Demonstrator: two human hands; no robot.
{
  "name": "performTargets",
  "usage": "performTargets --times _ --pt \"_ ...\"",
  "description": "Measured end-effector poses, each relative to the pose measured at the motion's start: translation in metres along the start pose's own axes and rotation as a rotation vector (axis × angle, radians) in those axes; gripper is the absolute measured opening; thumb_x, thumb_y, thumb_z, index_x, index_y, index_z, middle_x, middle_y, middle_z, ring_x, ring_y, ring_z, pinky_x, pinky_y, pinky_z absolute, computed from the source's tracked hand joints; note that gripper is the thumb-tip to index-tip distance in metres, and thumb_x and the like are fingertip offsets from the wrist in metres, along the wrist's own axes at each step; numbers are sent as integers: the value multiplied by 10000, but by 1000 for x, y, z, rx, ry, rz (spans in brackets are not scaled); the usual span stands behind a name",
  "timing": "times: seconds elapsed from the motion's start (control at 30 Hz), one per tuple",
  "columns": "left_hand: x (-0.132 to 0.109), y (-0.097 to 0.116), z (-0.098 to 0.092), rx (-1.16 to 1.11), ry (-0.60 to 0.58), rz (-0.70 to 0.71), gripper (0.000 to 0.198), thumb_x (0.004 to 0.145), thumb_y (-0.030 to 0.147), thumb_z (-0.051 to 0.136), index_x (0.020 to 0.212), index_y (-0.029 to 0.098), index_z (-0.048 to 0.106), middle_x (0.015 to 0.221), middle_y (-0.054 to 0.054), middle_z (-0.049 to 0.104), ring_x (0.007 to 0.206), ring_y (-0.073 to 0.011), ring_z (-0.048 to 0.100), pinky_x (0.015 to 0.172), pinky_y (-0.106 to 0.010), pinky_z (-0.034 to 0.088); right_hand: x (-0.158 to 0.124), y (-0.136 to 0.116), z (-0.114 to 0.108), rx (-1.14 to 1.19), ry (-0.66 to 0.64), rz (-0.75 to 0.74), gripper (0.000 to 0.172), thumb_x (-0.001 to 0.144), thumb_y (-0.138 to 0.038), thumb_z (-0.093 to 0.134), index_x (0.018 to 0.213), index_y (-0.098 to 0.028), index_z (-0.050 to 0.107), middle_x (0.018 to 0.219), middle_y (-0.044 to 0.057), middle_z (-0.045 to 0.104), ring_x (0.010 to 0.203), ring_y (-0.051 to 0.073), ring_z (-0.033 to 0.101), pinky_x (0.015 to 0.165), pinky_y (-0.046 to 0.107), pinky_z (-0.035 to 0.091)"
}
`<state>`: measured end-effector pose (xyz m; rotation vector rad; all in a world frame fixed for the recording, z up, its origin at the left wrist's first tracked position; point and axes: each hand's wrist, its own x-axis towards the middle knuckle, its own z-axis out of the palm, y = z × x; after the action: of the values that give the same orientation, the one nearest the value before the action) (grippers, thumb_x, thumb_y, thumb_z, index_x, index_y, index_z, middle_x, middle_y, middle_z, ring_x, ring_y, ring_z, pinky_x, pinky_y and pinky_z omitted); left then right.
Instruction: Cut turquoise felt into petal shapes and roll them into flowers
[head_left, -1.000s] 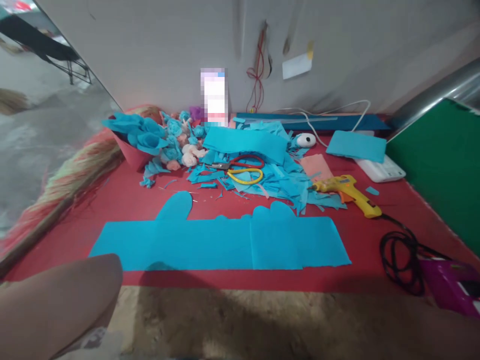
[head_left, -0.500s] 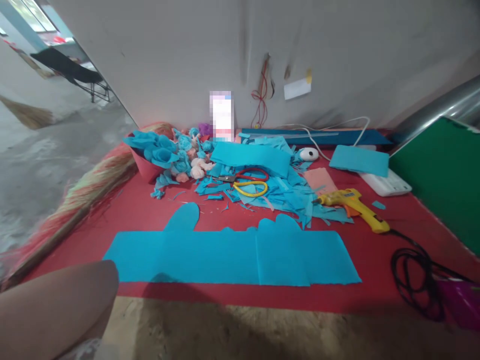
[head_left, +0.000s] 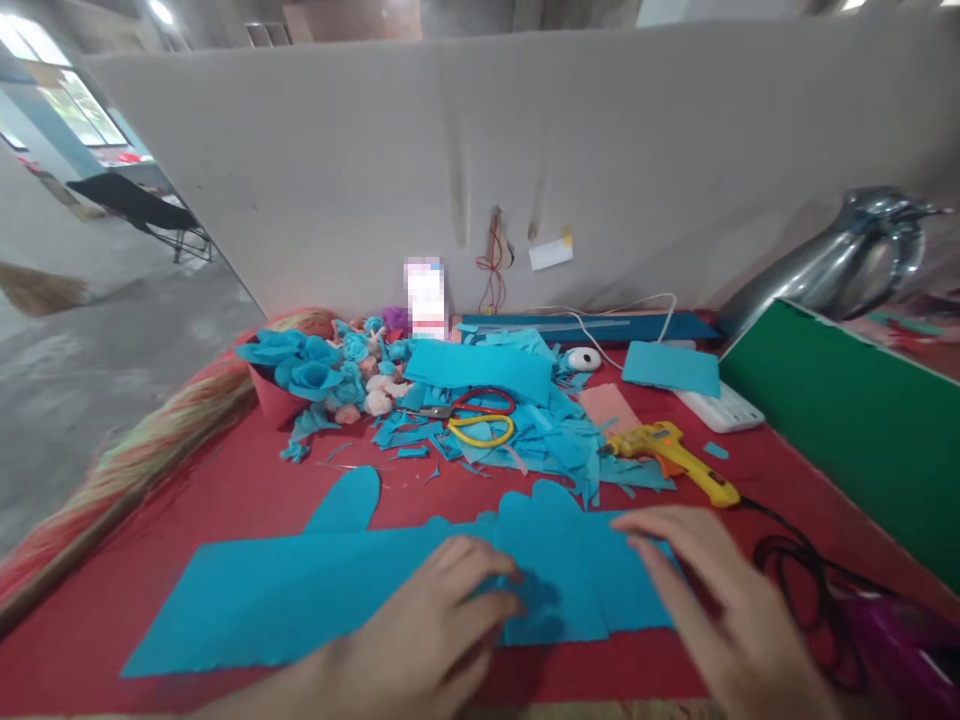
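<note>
My left hand [head_left: 442,620] is hanging over the middle of the blue strip [head_left: 277,590], fingers loosely curled, tips a little apart, nothing showing between them; my right hand [head_left: 731,610] is hanging over the strip's right end, thumb and forefinger slightly apart; I cannot tell whether either is touching paper; the strip is lying along the near part of the red counter [head_left: 225,490], rounded blue pieces [head_left: 346,502] poking past its far edge; beyond it, scraps [head_left: 562,430] are lying heaped, scissors [head_left: 480,432] resting among them; the glue gun [head_left: 679,460] is lying right of the heap, nozzle pointing left; the red cone [head_left: 276,402] is sitting back left, holding blue flowers [head_left: 296,362], small rosettes [head_left: 377,400] bunching beside it.
</note>
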<state>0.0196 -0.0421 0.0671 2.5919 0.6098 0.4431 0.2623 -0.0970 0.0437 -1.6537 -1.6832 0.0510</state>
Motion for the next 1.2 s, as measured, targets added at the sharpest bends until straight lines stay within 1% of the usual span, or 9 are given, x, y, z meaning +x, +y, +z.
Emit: performTargets --times 0.1,0.2,0.47,0.63,0.77,0.83,0.97,1.03,1.2 --pt "-3 -9 34 118 -235 -72 337 807 123 442 1131 216 446 1205 -39 500 1061 -215 449 936 -376 390 -15 16 32 -167 -123 20 233 838 -276 407 714 -203 590 716 53 606 692 200 530 612 325 416" --pt "-7 -14 48 171 -304 -95 353 829 166 437 1177 217 417 1225 -39 488 1072 -230 439 932 -405 387 -30 25 49 -275 -150 134 263 832 -295 409 657 -204 584 692 62 596 684 232 492 587 338 347" --pt "-4 -11 38 164 -310 -103 322 833 161 438 1148 232 439 1203 -22 496 1057 -205 446 918 -382 397 -26 14 58 -183 -177 204 272 786 -386 489 576 -218 534 647 30 586 679 238 499 604 337 328" --pt "-5 -11 39 151 -290 -106 308 832 158 434 1132 226 446 1186 -19 501 1040 -203 449 903 -380 403 -26 13 65 -78 -166 248 168 765 -374 481 774 -210 516 693 36 598 692 221 537 647 341 388" --pt "-5 -11 39 148 -277 -104 312 826 136 430 1125 221 450 1185 -21 502 1043 -199 447 909 -365 395 -30 14 66 -17 -187 308 280 767 -388 456 953 -179 453 619 -1 543 583 184 526 570 292 414" --pt "-4 -11 39 143 -275 -104 312 821 129 434 1118 221 452 1186 -18 502 1045 -196 446 911 -355 392 -31 15 65 2 -205 344 309 773 -400 441 972 -164 440 591 -14 516 509 163 502 495 261 400" --pt "-6 -12 40 134 -272 -98 304 818 129 436 1108 219 450 1187 -17 499 1042 -195 448 907 -354 390 -28 14 60 34 -267 379 224 754 -427 466 735 -206 500 492 -46 430 430 137 445 430 232 355" --pt "-7 -13 41 132 -267 -91 297 816 127 435 1100 215 453 1189 -22 497 1040 -196 448 910 -354 386 -24 12 58 53 -284 381 263 734 -441 486 599 -216 467 500 -37 426 454 134 440 452 230 362" --pt "-8 -12 41 128 -264 -97 312 811 129 446 1108 221 446 1191 -13 494 1050 -189 446 915 -356 386 -18 7 53 153 -324 416 253 732 -426 493 600 -211 484 515 -17 517 489 145 502 480 230 412"
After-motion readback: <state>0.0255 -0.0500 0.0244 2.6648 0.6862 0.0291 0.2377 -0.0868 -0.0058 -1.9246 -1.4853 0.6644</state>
